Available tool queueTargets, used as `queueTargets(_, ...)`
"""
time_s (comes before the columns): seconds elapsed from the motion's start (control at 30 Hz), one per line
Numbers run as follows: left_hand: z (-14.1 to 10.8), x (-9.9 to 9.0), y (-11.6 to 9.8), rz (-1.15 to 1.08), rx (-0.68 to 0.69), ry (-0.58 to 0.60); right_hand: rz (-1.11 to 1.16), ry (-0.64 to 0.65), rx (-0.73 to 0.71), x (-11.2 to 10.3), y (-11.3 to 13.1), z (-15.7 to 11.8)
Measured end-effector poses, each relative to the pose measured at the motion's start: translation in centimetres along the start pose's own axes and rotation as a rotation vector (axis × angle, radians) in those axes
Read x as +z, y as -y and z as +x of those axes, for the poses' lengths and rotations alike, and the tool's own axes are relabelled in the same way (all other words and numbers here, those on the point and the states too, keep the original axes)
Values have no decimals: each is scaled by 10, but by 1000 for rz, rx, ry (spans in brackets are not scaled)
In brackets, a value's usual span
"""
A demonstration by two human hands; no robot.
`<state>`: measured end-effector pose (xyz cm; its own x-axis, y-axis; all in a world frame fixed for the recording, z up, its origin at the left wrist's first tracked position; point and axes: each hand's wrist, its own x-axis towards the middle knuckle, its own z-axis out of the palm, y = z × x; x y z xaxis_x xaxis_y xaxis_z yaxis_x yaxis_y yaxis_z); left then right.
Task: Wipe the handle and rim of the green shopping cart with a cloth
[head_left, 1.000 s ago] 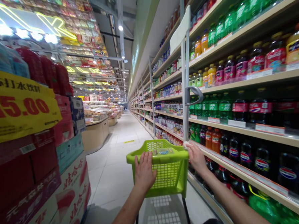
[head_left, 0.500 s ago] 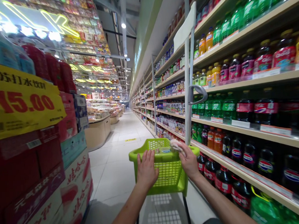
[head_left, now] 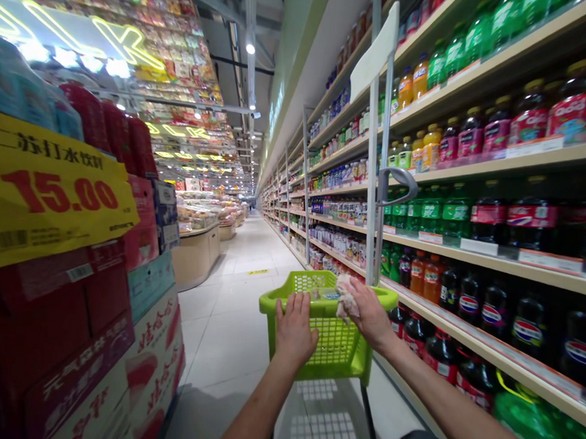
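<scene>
Cart (head_left: 335, 349) under flat left hand (head_left: 294, 332); right (head_left: 371, 312) pinches cloth (head_left: 345, 298).

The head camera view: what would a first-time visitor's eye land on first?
Probably the bright green plastic basket low in the centre, with the left hand at its near rim and the right hand holding a crumpled whitish cloth beside it. Next, at the left, a yellow price sign with a big red "15.00"; at the right, beige shelves packed with colourful drink bottles.
</scene>
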<state>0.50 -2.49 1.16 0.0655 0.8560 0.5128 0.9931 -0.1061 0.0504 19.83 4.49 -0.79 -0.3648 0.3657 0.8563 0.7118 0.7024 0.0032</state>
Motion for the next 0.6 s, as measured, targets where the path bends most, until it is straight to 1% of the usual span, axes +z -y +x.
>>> queueTargets(0.07, 1, -1, -2, 3, 0, 14, 24, -58, -34, 13, 23, 9)
queueTargets(0.13, 1, -3, 1, 8, 6, 34, 31, -77, -101, 26, 47, 19)
queueTargets(0.2, 3, -7, 9, 5, 35, 63, 25, -66, -149, 33, 59, 27)
queueTargets(0.23, 3, -9, 14, 2, 37, 73, 23, -60, -143, 33, 58, 29)
queueTargets(0.27, 4, -11, 21, 1, 28, 78, 19, -64, -106, 31, 52, 30)
queueTargets(0.37, 6, -14, 36, 9, -35, 59, 8, -106, 101, 21, 22, 28)
queueTargets(0.4, 7, -13, 39, 13, -56, 49, 19, -101, 152, 17, 15, 27)
queueTargets(0.43, 7, -13, 40, 16, -65, 39, 39, -80, 175, 15, 12, 27)
queueTargets(0.47, 7, -12, 39, 20, -72, 29, 65, -45, 162, 14, 15, 27)
queueTargets(0.5, 7, -12, 38, 25, -80, 20, 90, -5, 120, 15, 23, 27)
queueTargets(0.6, 7, -11, 35, 43, -71, 15, 108, 46, -46, 25, 61, 32)
